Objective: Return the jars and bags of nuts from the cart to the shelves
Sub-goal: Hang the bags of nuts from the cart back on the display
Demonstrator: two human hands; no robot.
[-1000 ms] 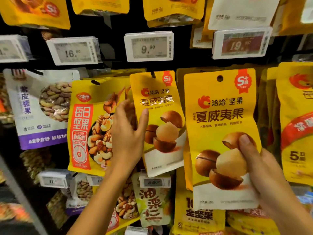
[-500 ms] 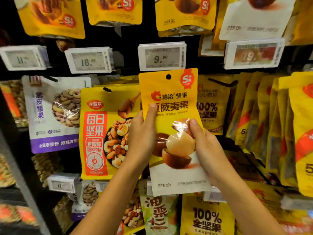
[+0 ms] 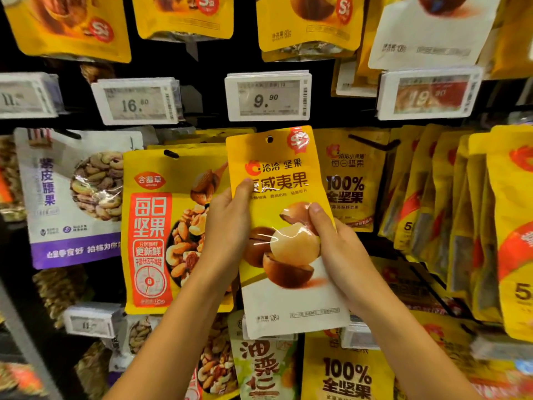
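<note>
A yellow and white macadamia nut bag [image 3: 284,295] with a round hang hole at its top is held upright in front of the shelf wall, just under the 9.90 price tag [image 3: 268,96]. My left hand [image 3: 227,226] grips its left edge, thumb on the front. My right hand [image 3: 337,255] grips its right edge, thumb over the printed nuts. More yellow bags hang behind it, mostly hidden.
A yellow mixed-nut bag [image 3: 161,226] hangs right beside the left hand, and a white and purple cashew bag [image 3: 75,194] further left. Yellow "100%" bags [image 3: 349,180] and a row of angled yellow bags [image 3: 461,226] hang to the right. Price tags line the rail above.
The right hand carried the macadamia bag leftward from the right side to under the 9.90 tag. The left hand let go of the hanging bag and took the carried bag's left edge.
</note>
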